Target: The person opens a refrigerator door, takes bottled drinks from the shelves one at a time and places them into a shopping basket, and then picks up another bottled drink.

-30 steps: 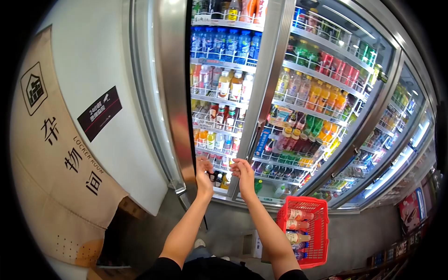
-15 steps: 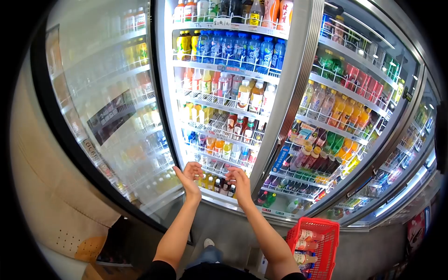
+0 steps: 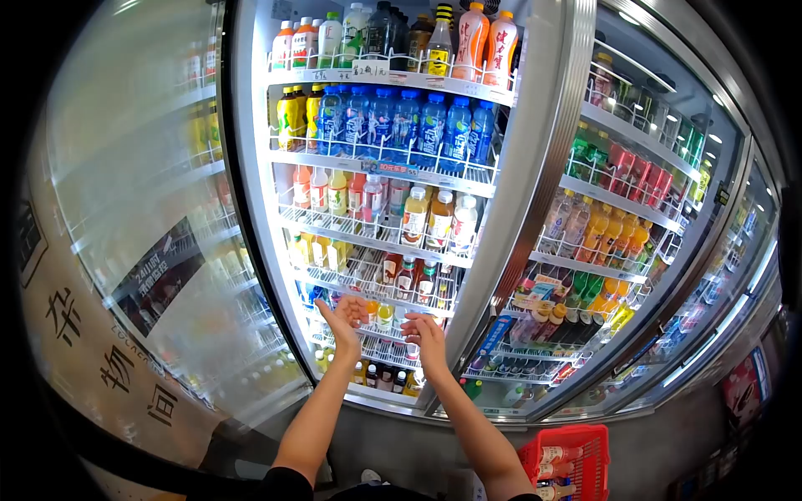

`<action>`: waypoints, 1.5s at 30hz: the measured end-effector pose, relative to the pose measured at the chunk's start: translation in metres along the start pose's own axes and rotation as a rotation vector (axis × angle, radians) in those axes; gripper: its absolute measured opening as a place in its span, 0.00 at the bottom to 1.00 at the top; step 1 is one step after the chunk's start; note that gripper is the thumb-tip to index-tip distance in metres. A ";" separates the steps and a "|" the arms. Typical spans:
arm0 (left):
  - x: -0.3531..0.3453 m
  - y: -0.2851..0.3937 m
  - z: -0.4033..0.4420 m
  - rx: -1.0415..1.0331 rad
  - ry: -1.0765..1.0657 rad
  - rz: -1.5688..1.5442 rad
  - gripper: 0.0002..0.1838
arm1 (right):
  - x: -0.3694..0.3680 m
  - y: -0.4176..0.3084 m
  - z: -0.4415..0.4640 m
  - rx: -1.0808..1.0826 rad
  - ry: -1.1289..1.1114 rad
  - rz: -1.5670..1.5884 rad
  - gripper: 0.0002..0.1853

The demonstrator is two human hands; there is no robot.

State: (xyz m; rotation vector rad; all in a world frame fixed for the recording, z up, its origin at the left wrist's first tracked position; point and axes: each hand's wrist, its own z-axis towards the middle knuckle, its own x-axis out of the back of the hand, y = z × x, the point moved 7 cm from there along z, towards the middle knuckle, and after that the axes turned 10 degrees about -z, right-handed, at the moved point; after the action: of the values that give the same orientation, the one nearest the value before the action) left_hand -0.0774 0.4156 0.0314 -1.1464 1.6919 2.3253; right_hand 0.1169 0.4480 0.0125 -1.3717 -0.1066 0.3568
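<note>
In the head view both of my hands are raised in front of the opened drinks fridge (image 3: 535,150). My left hand (image 3: 343,324) is open, its thumb apart from loosely bent fingers, with nothing in it. My right hand (image 3: 428,338) is open too, fingers half curled toward the left and holding nothing. Behind the hands are the lower wire shelves, with small dark-capped bottles (image 3: 385,378) on the bottom one. Higher up stand blue-labelled bottles (image 3: 407,117), juice bottles (image 3: 439,219) and several red-labelled bottles (image 3: 405,278).
The glass door (image 3: 159,275) stands swung out at the left. A closed fridge door (image 3: 622,225) shows more drinks at the right. On the floor at lower right is a red basket (image 3: 598,455) with bottles (image 3: 558,472) inside. A cream panel (image 3: 63,334) with dark lettering is at far left.
My view has shifted toward the fridge and tilted up, so the shelves look larger and the basket sits lower. Both hands stay raised and empty, with little change in pose.
</note>
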 end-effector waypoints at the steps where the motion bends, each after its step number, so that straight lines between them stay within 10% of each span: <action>1: 0.005 -0.001 0.008 0.002 0.004 0.002 0.51 | -0.005 0.005 0.007 0.008 -0.001 0.004 0.16; 15: 0.079 -0.026 0.088 0.180 0.045 0.124 0.51 | -0.062 0.040 0.122 -0.059 -0.139 0.060 0.15; 45: -0.017 -0.029 0.326 -0.102 -0.190 0.252 0.44 | -0.072 0.026 0.319 0.027 -0.104 -0.137 0.27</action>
State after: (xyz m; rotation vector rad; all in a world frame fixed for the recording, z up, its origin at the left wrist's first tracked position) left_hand -0.2254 0.7067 0.0594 -0.7309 1.7558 2.5969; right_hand -0.0446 0.7291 0.0617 -1.3115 -0.2794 0.3129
